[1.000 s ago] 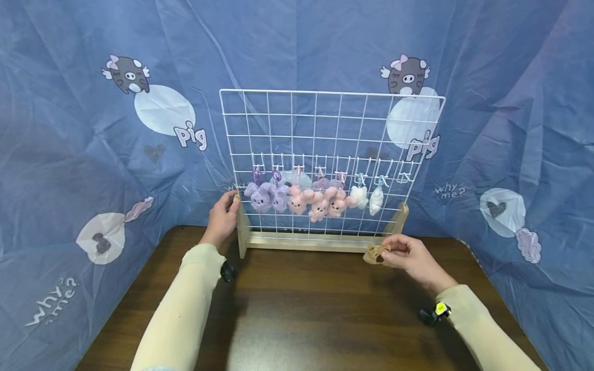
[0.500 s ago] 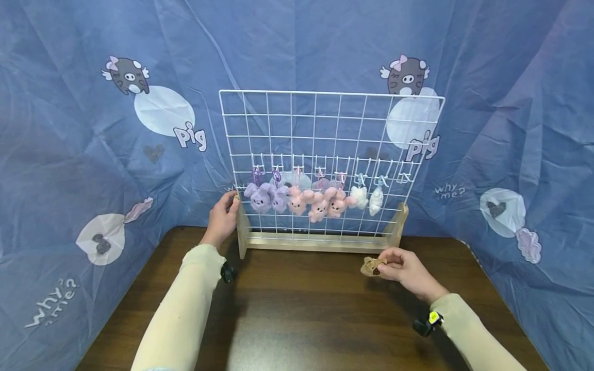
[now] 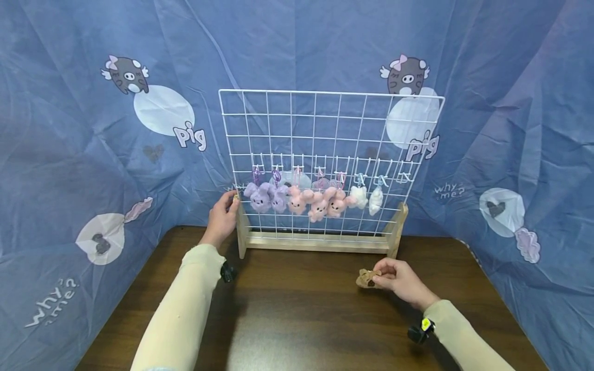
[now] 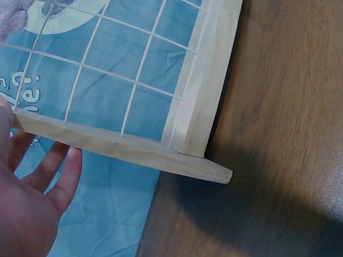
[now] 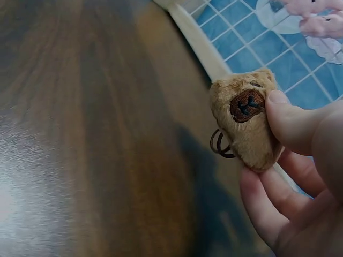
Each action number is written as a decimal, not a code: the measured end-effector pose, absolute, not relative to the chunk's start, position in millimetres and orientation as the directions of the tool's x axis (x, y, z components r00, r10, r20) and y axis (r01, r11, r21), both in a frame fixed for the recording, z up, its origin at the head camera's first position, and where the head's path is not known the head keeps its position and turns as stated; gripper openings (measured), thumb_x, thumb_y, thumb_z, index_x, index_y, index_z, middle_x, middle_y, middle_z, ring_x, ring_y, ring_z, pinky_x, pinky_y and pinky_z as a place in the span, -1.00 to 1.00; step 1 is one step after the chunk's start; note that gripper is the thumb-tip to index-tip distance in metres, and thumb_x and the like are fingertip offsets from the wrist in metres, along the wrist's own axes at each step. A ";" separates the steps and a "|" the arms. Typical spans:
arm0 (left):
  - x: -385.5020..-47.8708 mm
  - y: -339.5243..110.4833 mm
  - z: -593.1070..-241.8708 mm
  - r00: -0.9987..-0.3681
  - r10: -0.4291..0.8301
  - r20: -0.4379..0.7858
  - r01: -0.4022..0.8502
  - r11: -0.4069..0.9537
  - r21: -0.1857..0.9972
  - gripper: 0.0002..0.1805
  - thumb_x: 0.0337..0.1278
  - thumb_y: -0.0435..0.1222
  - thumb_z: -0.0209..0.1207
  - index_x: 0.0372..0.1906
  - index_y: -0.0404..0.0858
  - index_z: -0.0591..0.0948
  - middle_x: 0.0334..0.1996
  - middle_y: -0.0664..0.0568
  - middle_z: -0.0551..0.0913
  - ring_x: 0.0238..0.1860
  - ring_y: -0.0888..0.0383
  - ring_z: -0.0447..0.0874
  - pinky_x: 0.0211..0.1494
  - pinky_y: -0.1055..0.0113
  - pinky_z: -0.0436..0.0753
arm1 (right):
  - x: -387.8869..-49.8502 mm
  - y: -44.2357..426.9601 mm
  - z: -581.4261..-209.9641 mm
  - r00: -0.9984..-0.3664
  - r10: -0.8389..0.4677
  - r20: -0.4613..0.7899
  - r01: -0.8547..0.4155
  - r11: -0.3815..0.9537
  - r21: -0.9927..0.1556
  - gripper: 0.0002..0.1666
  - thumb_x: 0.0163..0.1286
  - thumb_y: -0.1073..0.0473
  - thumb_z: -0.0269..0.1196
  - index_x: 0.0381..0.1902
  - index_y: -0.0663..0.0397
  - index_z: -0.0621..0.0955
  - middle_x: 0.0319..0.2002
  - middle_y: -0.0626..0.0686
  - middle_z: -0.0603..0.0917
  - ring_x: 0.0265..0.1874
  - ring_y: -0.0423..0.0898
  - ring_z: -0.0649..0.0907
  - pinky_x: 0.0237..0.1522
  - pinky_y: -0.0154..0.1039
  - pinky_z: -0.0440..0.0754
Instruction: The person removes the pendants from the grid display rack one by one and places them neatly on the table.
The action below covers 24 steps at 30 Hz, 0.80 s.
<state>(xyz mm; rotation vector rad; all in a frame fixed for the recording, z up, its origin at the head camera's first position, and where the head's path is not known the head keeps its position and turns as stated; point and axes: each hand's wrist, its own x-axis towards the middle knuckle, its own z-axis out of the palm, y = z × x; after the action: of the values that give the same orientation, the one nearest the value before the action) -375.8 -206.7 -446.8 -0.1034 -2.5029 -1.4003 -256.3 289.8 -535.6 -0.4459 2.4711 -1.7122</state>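
Note:
My right hand (image 3: 401, 282) pinches a brown plush bear keychain (image 5: 246, 120) between thumb and fingers, held above the table just in front of the display rack. A dark embroidered muzzle shows in the right wrist view, and a dark metal ring (image 5: 219, 145) dangles from one side. On the far side, my left hand (image 3: 221, 219) grips the left wooden post (image 3: 243, 232) of the rack, fingers behind it and thumb at the left wrist view's edge. White wire grid (image 3: 325, 93) stands upright in this wooden base.
Purple plush keychains (image 3: 260, 198), pink ones (image 3: 319, 207) and white ones (image 3: 359, 196) hang in a row from hooks on the grid. The rightmost hook (image 3: 405, 178) carries nothing. Dark brown wooden table (image 3: 297, 319) lies below; blue printed cloth (image 3: 297, 46) surrounds it.
My right hand has drawn back from the rack's lower right corner toward the person and slightly left, carrying the bear keychain. The left hand has kept its place on the post.

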 end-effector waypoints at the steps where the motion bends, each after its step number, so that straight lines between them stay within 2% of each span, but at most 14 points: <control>1: -375.8 -206.9 -446.6 -0.960 -0.068 0.271 0.195 0.531 0.825 -0.54 0.72 -0.16 -0.07 0.50 -0.21 0.41 0.43 -0.32 0.50 0.44 -0.26 0.48 0.44 -0.16 0.49 | -255.8 289.3 -537.2 -0.954 -0.288 0.079 -0.180 0.344 -0.921 -0.83 0.39 0.45 0.37 -0.12 0.40 0.61 -0.25 0.05 0.72 -0.32 -0.24 0.70 -0.30 -0.36 0.69; 5: -376.0 -207.3 -446.1 -0.957 -0.064 0.283 0.207 0.531 0.822 -0.55 0.71 -0.18 -0.06 0.50 -0.22 0.42 0.41 -0.33 0.52 0.43 -0.26 0.50 0.44 -0.14 0.50 | -253.3 287.2 -543.4 -0.959 -0.276 0.063 -0.175 0.402 -0.899 -0.85 0.39 0.40 0.40 -0.14 0.32 0.64 -0.25 0.11 0.74 -0.33 -0.21 0.68 -0.32 -0.34 0.66; 11: -376.3 -207.5 -446.2 -0.957 -0.063 0.282 0.207 0.531 0.821 -0.55 0.71 -0.17 -0.07 0.50 -0.22 0.42 0.41 -0.33 0.53 0.42 -0.26 0.50 0.43 -0.14 0.51 | -250.5 284.2 -546.5 -0.959 -0.278 0.045 -0.157 0.395 -0.905 -0.84 0.40 0.38 0.40 -0.11 0.32 0.66 -0.20 0.17 0.74 -0.30 -0.18 0.67 -0.31 -0.34 0.66; 24: -376.8 -207.7 -447.8 -0.960 -0.069 0.271 0.197 0.523 0.829 -0.54 0.72 -0.16 -0.07 0.51 -0.21 0.41 0.41 -0.33 0.51 0.43 -0.27 0.49 0.41 -0.16 0.52 | -250.6 283.8 -546.4 -0.975 -0.221 -0.005 -0.101 0.465 -0.880 -0.81 0.41 0.29 0.43 -0.10 0.28 0.68 -0.21 0.10 0.74 -0.25 -0.12 0.66 -0.28 -0.33 0.66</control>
<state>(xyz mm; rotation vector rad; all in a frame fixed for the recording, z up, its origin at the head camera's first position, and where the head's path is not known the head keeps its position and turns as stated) -376.8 -207.7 -447.8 -0.1076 -2.4956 -1.4101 -250.6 283.8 -546.4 -0.2850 2.5861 -1.5406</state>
